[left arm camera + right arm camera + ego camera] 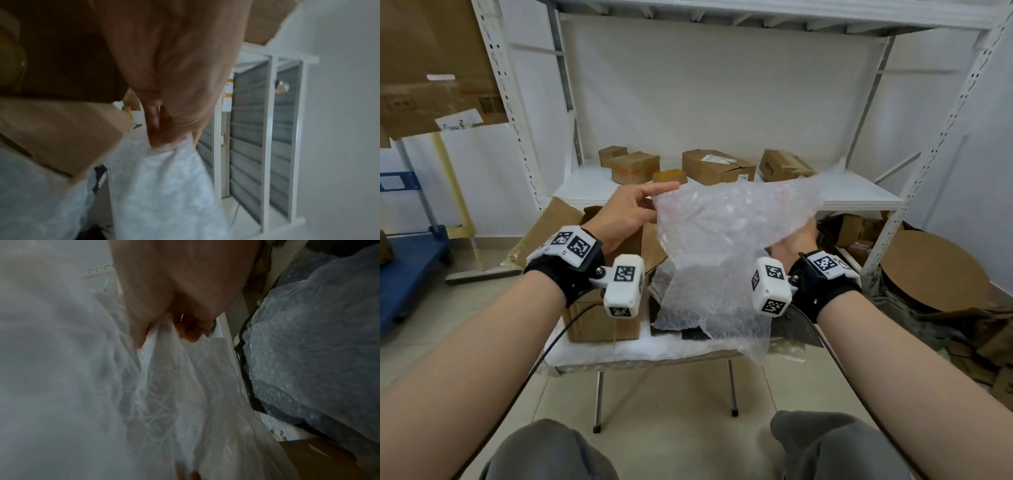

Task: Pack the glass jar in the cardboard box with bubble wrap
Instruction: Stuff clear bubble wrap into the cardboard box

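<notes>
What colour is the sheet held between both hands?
The bubble wrap is clear, whitish, dotted with bubbles; best in head view.

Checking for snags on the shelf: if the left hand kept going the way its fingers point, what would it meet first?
The left hand pinches the bubble wrap and points forward-right. Beyond the wrap, probably the small boxes on the white shelf; depth is unclear.

Left hand (627,213) and right hand (792,241) raised, fingers pinching.

No wording can be read anywhere. The white label (713,158) on a box on the shelf (859,195) and the small sticker (742,177) on its side are too blurred. The wrist cameras (624,286) carry only black-and-white square code markers.
</notes>
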`<control>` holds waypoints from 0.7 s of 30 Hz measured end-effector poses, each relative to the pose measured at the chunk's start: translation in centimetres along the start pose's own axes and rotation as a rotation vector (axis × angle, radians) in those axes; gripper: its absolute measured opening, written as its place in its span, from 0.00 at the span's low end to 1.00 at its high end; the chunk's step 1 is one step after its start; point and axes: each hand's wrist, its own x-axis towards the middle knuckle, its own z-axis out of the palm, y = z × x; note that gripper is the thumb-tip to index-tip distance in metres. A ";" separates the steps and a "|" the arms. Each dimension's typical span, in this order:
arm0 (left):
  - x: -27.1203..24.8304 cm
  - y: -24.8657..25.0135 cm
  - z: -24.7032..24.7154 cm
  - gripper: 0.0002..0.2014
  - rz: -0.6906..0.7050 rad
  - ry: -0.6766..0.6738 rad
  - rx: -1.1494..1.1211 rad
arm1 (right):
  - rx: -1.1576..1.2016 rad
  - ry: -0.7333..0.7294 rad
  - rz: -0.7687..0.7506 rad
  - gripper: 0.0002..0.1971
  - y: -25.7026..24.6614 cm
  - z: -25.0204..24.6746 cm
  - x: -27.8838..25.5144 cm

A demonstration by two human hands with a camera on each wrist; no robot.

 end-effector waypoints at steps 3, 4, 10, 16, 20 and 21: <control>0.3 -0.6 0.7 0.17 0.068 0.077 0.097 | -0.075 -0.030 -0.096 0.04 -1.0 1.2 -0.7; 0.4 -0.7 0.9 0.12 0.047 0.113 0.048 | -0.090 -0.026 -0.114 0.01 -1.1 1.5 -0.7; 1.4 -1.6 1.4 0.14 -0.148 0.199 -0.371 | -0.135 0.017 -0.081 0.17 -1.7 1.4 -0.2; 2.1 -0.6 1.5 0.07 -0.212 0.304 -0.696 | 0.011 -0.003 -0.012 0.12 -1.8 0.7 0.1; 2.6 0.0 1.5 0.11 -0.224 0.296 -0.771 | -0.002 -0.069 0.080 0.20 -1.8 0.4 0.6; 2.6 0.2 1.6 0.10 -0.220 0.297 -0.761 | -0.033 -0.085 0.160 0.22 -1.9 0.3 0.6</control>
